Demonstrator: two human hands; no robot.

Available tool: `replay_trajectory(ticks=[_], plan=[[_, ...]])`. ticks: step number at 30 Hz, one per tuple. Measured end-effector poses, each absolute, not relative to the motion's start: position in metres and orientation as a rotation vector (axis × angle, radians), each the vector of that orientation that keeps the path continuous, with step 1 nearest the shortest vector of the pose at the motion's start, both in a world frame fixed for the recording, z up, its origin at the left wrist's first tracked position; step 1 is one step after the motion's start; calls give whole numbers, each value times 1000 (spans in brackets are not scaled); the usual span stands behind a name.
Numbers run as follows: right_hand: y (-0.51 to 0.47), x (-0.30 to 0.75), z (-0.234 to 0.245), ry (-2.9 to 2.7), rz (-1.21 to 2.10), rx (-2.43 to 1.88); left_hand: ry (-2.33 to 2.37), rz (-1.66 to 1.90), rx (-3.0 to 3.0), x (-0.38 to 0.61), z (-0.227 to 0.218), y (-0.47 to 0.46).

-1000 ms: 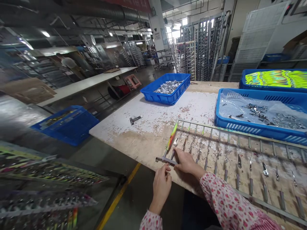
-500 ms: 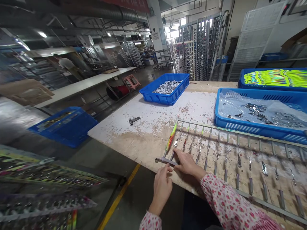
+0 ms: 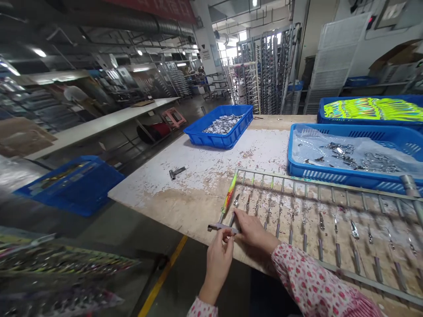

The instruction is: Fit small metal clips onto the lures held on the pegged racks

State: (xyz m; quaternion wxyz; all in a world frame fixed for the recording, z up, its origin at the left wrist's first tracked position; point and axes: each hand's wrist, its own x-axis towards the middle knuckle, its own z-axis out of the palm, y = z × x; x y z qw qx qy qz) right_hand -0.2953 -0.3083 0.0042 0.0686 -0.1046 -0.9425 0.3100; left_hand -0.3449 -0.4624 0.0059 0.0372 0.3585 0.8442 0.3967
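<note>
A metal rack (image 3: 330,189) with several clips lies flat on the worn wooden table (image 3: 205,176). A yellow-green and red fishing lure (image 3: 229,197) sits clipped in the rack's leftmost slot. My left hand (image 3: 218,257) pinches the near left corner of the rack's bar with thumb and fingers. My right hand (image 3: 253,230) lies on the rack beside it, fingers closed around the second clip. Both sleeves are pink with a floral print.
A blue crate (image 3: 214,136) of silver parts stands at the table's far side. A second blue crate (image 3: 350,176) lined with plastic holds metal pieces, behind it a crate of yellow-green lures (image 3: 373,108). A small metal clip (image 3: 177,171) lies loose on the table. Another blue crate (image 3: 66,185) sits left, below.
The view has shifted slightly to the right. My left hand has moved up a little to pinch the rack's corner. The rack and lure stay where they were.
</note>
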Motion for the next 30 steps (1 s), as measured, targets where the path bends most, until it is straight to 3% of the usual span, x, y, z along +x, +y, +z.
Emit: replay_trajectory(ticks=[4, 12, 25, 30], plan=[[-307, -275, 13, -2688, 917, -199, 2630, 1112, 1099, -359, 8, -440], [-290, -243, 10, -2776, 797, -521, 2812, 570, 1132, -365, 13, -406], [-303, -262, 2, -2820, 788, -570, 2639, 748, 1245, -374, 9, -412], [-303, -262, -3, -2824, 797, -589, 2892, 660, 965, -383, 19, -421]])
